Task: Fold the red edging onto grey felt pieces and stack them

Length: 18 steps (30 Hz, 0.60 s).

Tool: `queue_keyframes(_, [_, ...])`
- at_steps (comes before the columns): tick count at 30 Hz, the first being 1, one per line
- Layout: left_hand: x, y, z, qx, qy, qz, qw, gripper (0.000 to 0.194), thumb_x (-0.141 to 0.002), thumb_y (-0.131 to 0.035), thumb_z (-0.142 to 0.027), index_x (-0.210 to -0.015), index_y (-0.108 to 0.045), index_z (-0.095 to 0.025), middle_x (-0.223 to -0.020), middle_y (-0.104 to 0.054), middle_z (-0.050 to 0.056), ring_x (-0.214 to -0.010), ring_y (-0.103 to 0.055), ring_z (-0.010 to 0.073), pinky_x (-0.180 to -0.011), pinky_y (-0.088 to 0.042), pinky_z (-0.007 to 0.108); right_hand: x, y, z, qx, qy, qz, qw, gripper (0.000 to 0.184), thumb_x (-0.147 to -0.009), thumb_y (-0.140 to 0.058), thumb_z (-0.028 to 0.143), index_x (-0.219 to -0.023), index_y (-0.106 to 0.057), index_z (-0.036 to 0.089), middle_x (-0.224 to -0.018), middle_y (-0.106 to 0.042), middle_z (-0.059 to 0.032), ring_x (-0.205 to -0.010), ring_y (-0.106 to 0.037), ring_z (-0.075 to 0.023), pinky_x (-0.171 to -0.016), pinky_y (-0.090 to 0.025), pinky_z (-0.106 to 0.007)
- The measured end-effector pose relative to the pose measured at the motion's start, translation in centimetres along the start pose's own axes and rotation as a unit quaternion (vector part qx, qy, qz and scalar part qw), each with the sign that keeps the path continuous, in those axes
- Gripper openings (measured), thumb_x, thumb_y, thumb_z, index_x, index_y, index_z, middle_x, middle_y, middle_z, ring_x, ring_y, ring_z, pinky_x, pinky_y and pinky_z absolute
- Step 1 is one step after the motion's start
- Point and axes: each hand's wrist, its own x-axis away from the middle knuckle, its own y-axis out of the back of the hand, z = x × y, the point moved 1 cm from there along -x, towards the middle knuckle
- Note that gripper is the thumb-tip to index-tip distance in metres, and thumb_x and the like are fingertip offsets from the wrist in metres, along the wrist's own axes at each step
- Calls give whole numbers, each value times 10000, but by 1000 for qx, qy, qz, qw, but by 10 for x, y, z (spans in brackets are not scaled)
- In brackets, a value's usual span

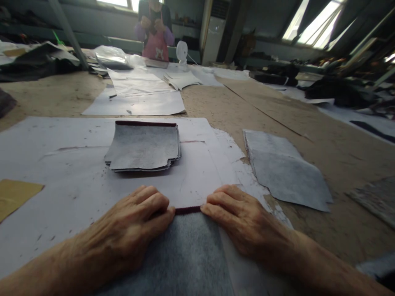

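A grey fabric piece [191, 255] lies on the white paper sheet [74, 181] close to me, its far edge folded over into a narrow dark maroon strip. My left hand [132, 224] pinches the left part of that fold between thumb and curled fingers. On the right part of the same fold, my right hand [240, 218] presses with its fingers closed together. Between the two thumbs a short length of the maroon strip shows. Beyond my hands sits a stack of grey fabric pieces [143, 146], the top one with a maroon folded far edge.
Another grey fabric stack [284, 168] lies to the right on the brown table [339, 160]. A yellowish card [17, 197] is at far left. Papers [138, 98], a plastic bag [112, 57] and a small white fan [182, 52] stand farther back, near a person in a pink apron [156, 45].
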Motion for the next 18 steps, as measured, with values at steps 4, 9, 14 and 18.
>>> queue_keyframes(4, [-1,0,1,-6,-3,-8,1000,320,-798,-361,48,-1010,-538,-113,-851,-494,67,-751,-431,156,-669,-389,304,5,-2,2,-22,-16,-8,1000,248,-835,-372,9,-984,-555,84,-891,-553,-93,-864,-456,-189,-769,-431,-354])
queue_keyframes(9, [-2,-2,1,-8,-9,-21,1000,313,-794,-358,48,-984,-551,-110,-832,-496,65,-744,-421,156,-669,-382,307,9,-6,2,-31,-81,-72,994,226,-832,-445,53,-1033,-528,116,-868,-547,-71,-824,-473,-171,-745,-451,-338])
queue_keyframes(14, [-3,-2,1,-1,-6,-27,1000,296,-794,-358,35,-941,-564,-119,-806,-497,56,-705,-401,150,-636,-364,300,9,-7,1,-13,-120,-99,988,246,-834,-497,116,-1079,-508,134,-857,-544,-65,-814,-480,-171,-721,-465,-342])
queue_keyframes(18, [-3,-2,1,-3,-5,-29,1000,303,-787,-346,37,-920,-568,-121,-802,-496,58,-703,-393,154,-640,-358,305,9,-6,1,8,-107,-74,992,178,-852,-465,120,-989,-574,151,-852,-539,-66,-819,-471,-172,-721,-467,-346])
